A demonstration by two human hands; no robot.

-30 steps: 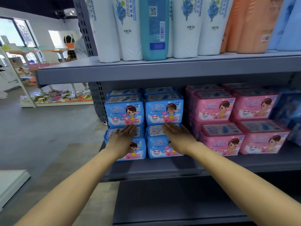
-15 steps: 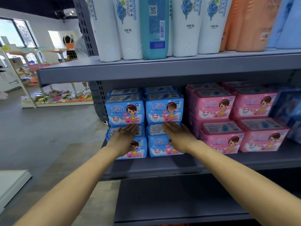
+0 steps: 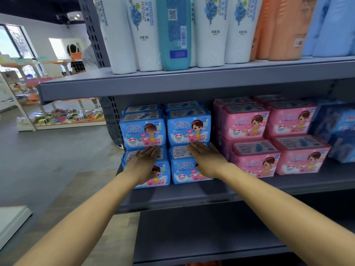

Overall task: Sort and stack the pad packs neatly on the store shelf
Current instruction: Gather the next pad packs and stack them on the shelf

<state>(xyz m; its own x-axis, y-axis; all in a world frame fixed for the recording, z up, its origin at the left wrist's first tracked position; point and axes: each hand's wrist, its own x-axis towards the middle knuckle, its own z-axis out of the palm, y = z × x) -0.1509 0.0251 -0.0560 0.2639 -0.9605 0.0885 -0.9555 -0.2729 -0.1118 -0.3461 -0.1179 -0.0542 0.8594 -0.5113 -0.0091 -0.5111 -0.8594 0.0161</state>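
Item: blue pad packs, 2 columns x 2 tiers, w/ more rows behind, at the left end of the middle shelf.

Left hand: grip wide, fingers straight and together, palm flat on the front face of the lower-left blue pack; fingertips reached the seam under the upper-left blue pack. Held nothing.

Right hand: grip likewise wide and flat, laid on the lower-right blue pack, fingertips touching the bottom edge of the upper-right pack.

Key relation: both lower packs lay directly ahead of the palms, long axis running left-right, parallel to the shelf lip. Lower tier sat proud of the upper tier, toward the wrists. Each hand was nearest its own column; neither was nearer overall. Judged next move: a straight push away from the palms, into the shelf, to bring the faces flush. Depth left behind the stack could not be told, prob. limited by the rear rows.

Adjacent: pink pad packs just beyond the right grip, same 2-tier layout, narrow gap between. Darker blue packs further right, blurred. Tall bottles on the shelf above both grips.

Risk, est.: an uneven push might skew the lower packs and tilt the top tier.
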